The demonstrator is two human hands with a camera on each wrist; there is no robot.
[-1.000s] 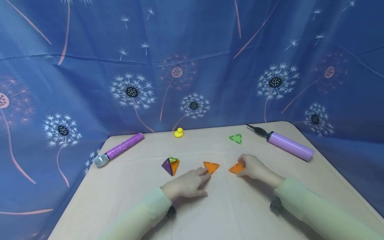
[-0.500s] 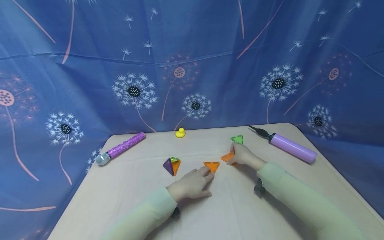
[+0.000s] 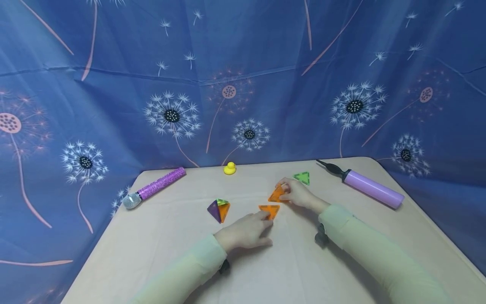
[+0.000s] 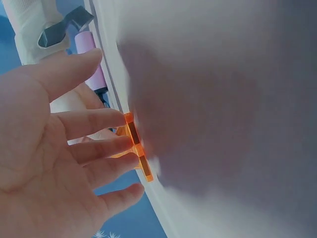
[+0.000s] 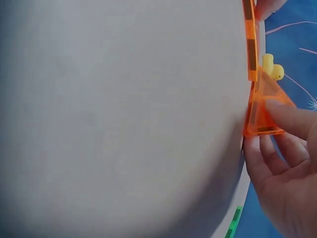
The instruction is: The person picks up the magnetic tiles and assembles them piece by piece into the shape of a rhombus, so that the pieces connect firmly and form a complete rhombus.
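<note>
In the head view my left hand [image 3: 248, 231] reaches over the table's middle. Its straight fingers rest on a flat orange triangular magnetic tile [image 3: 270, 208]; the left wrist view shows the fingertips along this tile's edge [image 4: 132, 131]. Just beyond it, my right hand [image 3: 299, 195] pinches a second orange triangular magnetic tile [image 3: 276, 194] between thumb and fingers. In the right wrist view that held tile [image 5: 260, 116] is tilted, with one corner right by the first tile's end [image 5: 251, 54]. A green triangular tile [image 3: 302, 177] lies behind the right hand.
Left of the hands stands a small pyramid [image 3: 219, 211] of purple, orange and green tiles. A yellow duck [image 3: 229, 168] sits at the back edge, a glittery purple microphone [image 3: 159, 185] at the left, a purple hand pump [image 3: 373, 188] at the right. A dandelion-patterned curtain [image 3: 288, 105] hangs behind.
My right hand has carried its orange tile leftward and away from me, from the right of the other orange tile to just behind it, turning it. My left hand stays on its tile.
</note>
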